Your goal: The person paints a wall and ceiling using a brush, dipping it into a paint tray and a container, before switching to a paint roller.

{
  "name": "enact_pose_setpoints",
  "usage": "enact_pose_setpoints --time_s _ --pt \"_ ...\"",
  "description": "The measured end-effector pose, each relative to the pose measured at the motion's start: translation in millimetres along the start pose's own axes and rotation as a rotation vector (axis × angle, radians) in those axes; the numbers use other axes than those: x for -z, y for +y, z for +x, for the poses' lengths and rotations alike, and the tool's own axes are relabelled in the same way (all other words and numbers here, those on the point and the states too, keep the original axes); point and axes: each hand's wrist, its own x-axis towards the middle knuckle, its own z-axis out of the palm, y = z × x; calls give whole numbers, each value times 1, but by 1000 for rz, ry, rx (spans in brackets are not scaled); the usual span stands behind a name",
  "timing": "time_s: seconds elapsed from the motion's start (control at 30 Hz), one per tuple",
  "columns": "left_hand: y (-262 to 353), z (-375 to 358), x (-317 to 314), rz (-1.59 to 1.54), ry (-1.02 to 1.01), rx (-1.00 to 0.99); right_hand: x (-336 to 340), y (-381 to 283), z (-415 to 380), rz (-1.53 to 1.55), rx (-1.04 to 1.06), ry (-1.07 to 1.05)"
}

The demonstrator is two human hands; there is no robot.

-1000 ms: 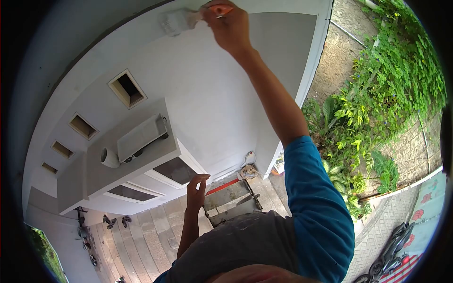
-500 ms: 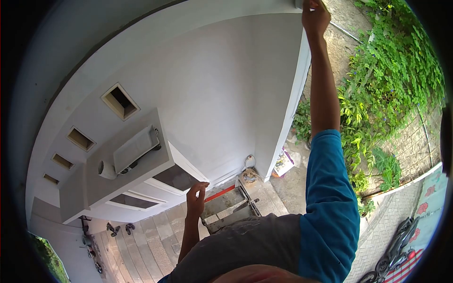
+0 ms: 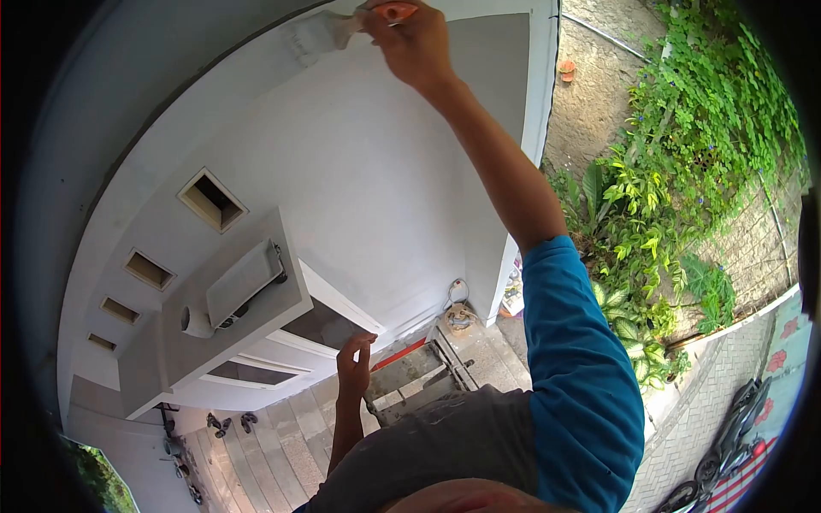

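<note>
The right hand (image 3: 415,47) closes its fingers around the orange handle of a brush (image 3: 318,36), its blurred head at the wall's (image 3: 376,171) upper edge. The left hand (image 3: 353,363) (half-open, apparently bare) is raised near the ledge's (image 3: 295,303) outer corner.

Head-worn wide view, facing forward and down, hands (image 3: 416,47) near

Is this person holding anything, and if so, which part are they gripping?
Yes: the right hand grips a brush by its orange handle. No object shows in the left hand.
</note>
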Motion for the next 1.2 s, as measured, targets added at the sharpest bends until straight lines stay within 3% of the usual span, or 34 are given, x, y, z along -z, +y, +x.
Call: enact_pose_setpoints --time_s 0.07,0.13,0.23,0.3,0.37,0.43,0.5,0.57,0.83,0.93,1.07,1.2 --pt "-1 -1 3 10 2 5 49 31 3 26 -213 21" --pt "-2 -2 4 16 4 19 104 59 9 -16 -235 112" --pt "-1 -3 5 43 -10 50 194 113 19 -192 -154 244" --pt "2 -2 4 50 -18 47 227 113 26 -337 -146 344" --pt "0 -1 3 49 -19 49 252 122 30 -664 -41 340" --pt "1 -1 3 50 -20 54 232 105 25 -698 -107 367" --pt "4 0 2 45 -25 36 214 106 15 -672 105 311" --pt "0 -2 1 45 -19 26 184 101 -5 -772 189 163" --pt "9 -6 -3 41 -21 19 -14 -34 -74 -308 298 36" --pt "11 -6 -2 64 -2 26 -64 -70 -89 -93 204 -26" --pt "9 -9 2 67 -3 32 -67 -72 -85 58 87 -29" --pt "2 -12 10 41 16 13 -7 -20 -65 -14 2 48"
